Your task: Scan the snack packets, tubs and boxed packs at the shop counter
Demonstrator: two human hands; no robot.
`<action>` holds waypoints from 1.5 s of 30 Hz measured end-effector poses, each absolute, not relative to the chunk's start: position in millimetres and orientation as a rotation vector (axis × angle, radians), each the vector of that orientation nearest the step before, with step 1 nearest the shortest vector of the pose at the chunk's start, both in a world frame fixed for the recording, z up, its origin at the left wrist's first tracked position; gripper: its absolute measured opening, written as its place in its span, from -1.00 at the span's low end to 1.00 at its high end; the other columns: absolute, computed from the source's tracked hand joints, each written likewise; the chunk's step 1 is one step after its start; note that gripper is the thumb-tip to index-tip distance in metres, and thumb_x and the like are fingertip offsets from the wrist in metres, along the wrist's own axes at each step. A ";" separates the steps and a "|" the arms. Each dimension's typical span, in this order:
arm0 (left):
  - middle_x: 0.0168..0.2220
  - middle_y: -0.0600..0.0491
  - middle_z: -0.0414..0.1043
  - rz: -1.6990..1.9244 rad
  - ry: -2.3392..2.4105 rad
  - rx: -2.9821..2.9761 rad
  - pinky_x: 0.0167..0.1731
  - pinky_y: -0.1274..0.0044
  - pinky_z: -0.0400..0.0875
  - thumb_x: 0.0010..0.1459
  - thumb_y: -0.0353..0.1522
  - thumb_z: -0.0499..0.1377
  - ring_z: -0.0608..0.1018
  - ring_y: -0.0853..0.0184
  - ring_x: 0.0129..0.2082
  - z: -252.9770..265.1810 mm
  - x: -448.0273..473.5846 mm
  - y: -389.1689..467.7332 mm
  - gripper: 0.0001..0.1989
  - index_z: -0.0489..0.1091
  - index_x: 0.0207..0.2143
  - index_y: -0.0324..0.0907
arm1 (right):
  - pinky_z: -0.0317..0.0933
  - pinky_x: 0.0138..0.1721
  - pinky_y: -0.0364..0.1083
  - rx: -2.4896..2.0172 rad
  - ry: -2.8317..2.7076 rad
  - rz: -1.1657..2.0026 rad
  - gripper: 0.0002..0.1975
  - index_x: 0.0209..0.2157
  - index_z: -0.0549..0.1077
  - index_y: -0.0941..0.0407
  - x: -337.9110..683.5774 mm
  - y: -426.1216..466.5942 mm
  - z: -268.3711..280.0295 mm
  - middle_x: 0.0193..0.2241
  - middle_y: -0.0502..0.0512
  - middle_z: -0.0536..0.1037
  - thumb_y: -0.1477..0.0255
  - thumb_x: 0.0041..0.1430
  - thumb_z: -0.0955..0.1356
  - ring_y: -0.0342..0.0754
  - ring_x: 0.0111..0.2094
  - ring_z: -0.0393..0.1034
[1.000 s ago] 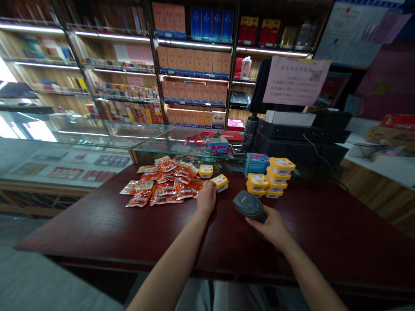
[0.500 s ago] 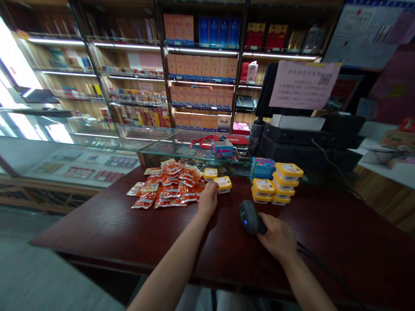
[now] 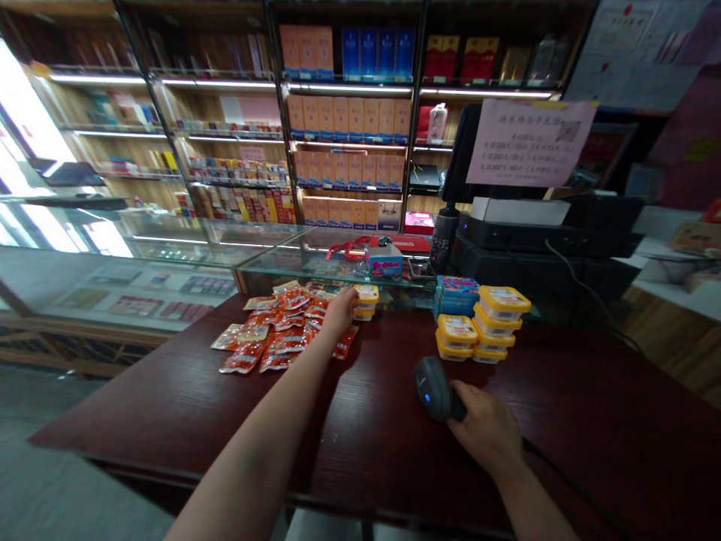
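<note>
Yellow tub (image 3: 367,297) is held by left fingers (image 3: 350,296) — label (image 3: 368,290) unreadably small.

Bare hands (image 3: 489,424), forearms (image 3: 256,439) — pale grey trousers (image 3: 327,527)

Scanner (image 3: 432,389): one. Yellow tubs (image 3: 457,330): eight from where I stand, stacked two, two, four. Blue shelf boxes (image 3: 368,57): four. Orange sachets (image 3: 290,321): overlapping, uncountable.
</note>
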State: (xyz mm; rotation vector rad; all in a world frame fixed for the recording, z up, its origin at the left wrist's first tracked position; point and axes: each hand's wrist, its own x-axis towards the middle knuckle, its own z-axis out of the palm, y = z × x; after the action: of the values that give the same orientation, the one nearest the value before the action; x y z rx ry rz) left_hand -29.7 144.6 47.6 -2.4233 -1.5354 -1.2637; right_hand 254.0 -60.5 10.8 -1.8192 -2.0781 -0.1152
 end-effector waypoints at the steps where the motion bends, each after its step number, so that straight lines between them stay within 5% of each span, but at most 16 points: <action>1: -0.25 -0.01 0.32 -1.250 -1.554 -2.417 -0.23 0.46 0.33 0.08 -0.50 0.00 0.42 0.27 -0.24 45.6 -31.8 146.8 -0.87 0.28 -0.33 -0.16 | 0.17 -0.29 -0.11 -1.826 -2.080 -0.110 -0.73 -0.16 0.44 0.07 253.9 -60.3 11.0 -0.23 0.07 0.57 0.46 0.05 0.29 -0.02 -0.27 0.46; 19: -0.17 -0.01 0.40 -0.956 -1.678 -2.322 -0.28 0.50 0.32 0.16 -0.44 0.02 0.47 0.28 -0.24 49.7 -38.8 136.2 -0.83 0.37 -0.23 -0.13 | 0.15 -0.30 -0.12 -1.827 -2.063 -0.090 -0.73 -0.16 0.44 0.07 255.0 -58.4 10.3 -0.25 0.07 0.58 0.42 0.05 0.29 -0.03 -0.28 0.45; 23: 0.00 -0.05 0.34 -1.018 -1.598 -2.229 -0.10 0.38 0.31 0.15 -0.43 0.06 0.42 0.18 -0.07 52.4 -27.8 121.8 -0.81 0.39 -0.20 -0.12 | 0.15 -0.31 -0.12 -1.869 -2.058 -0.062 -0.72 -0.16 0.44 0.07 253.7 -58.6 15.3 -0.25 0.07 0.57 0.43 0.04 0.29 -0.02 -0.28 0.45; 27: -0.03 -0.06 0.34 -1.107 -1.446 -2.312 0.01 0.29 0.26 0.14 -0.41 0.08 0.35 0.16 0.00 55.7 2.8 104.5 -0.81 0.42 -0.19 -0.12 | 0.14 -0.31 -0.11 -1.895 -2.068 -0.051 -0.70 -0.14 0.43 0.08 253.2 -58.6 18.3 -0.26 0.08 0.56 0.43 0.04 0.30 -0.02 -0.27 0.44; 35: 0.02 -0.05 0.35 -0.789 -0.868 -2.885 -0.02 0.42 0.35 0.10 -0.41 0.13 0.43 0.24 -0.03 67.0 97.5 81.8 -0.64 0.37 -0.02 -0.12 | 0.06 -0.36 -0.10 -1.944 -2.063 -0.021 -0.83 -0.26 0.41 0.06 254.5 -59.8 18.8 -0.37 0.03 0.53 0.43 0.05 0.29 -0.02 -0.30 0.43; 45: 0.00 -0.05 0.45 -0.910 -0.913 -2.884 -0.01 0.49 0.38 0.14 -0.50 0.06 0.50 0.29 -0.02 49.4 122.3 88.8 -0.67 0.43 -0.06 -0.15 | 0.08 -0.34 -0.11 -1.940 -2.062 -0.047 -0.79 -0.21 0.42 0.07 256.7 -64.5 25.4 -0.34 0.05 0.55 0.42 0.08 0.28 -0.02 -0.29 0.43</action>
State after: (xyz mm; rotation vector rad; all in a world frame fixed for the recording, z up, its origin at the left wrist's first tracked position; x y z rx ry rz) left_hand 122.3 88.8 49.4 -2.8844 -0.9128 -0.9099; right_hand 256.7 -64.5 25.4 -1.9396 -2.0624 -0.0474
